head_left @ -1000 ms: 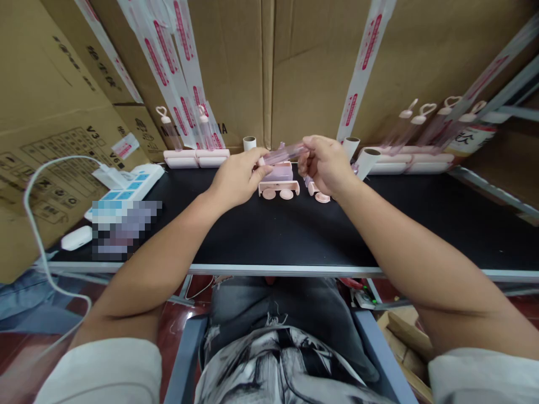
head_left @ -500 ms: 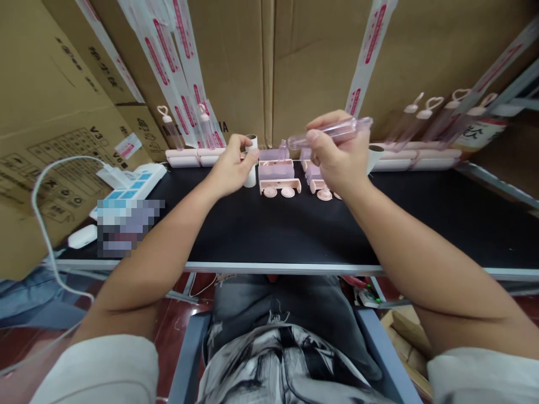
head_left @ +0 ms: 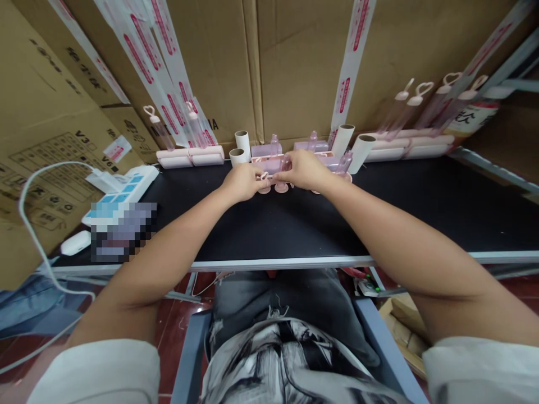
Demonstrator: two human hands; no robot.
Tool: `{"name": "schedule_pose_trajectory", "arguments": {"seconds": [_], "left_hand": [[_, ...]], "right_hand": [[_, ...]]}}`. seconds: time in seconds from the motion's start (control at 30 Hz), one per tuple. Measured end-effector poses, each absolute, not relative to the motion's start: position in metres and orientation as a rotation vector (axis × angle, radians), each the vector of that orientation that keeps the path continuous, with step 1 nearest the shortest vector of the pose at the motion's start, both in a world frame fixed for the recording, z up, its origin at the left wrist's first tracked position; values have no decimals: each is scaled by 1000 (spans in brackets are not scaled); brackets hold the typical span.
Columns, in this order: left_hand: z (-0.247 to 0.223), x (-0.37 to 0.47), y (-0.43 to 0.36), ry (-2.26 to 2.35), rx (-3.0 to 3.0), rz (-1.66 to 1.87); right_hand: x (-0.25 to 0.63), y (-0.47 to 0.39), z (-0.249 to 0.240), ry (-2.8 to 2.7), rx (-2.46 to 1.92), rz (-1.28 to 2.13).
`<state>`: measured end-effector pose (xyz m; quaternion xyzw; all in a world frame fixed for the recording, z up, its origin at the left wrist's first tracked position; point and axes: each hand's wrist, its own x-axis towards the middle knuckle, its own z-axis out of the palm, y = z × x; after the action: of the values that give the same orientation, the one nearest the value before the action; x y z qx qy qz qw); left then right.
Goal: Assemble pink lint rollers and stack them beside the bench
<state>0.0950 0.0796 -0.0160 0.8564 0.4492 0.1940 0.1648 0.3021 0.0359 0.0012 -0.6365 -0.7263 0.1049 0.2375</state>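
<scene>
The left hand (head_left: 240, 184) pinched a pink loop (head_left: 264, 175), apparently to steady it. The right hand (head_left: 306, 170) curled alongside; whether it held anything could not be told.

Free black tabletop (head_left: 273, 230) before the pink parts (head_left: 281, 188), white tubes (head_left: 362, 154) standing at both sides, cardboard wall (head_left: 297, 73) close behind

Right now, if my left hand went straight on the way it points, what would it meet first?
Probably your right hand, just ahead of the left hand, though depth there is hard to judge.
</scene>
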Motion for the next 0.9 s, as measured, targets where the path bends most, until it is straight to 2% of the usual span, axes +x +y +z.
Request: {"name": "schedule_pose_trajectory", "arguments": {"seconds": [0.33, 0.9], "left_hand": [[-21, 98, 87, 1549, 2488, 341], [-16, 83, 77, 1352, 2464, 729]], "right_hand": [[304, 36, -1, -2007, -1713, 332], [308, 27, 9, -1878, -1641, 167]]}}
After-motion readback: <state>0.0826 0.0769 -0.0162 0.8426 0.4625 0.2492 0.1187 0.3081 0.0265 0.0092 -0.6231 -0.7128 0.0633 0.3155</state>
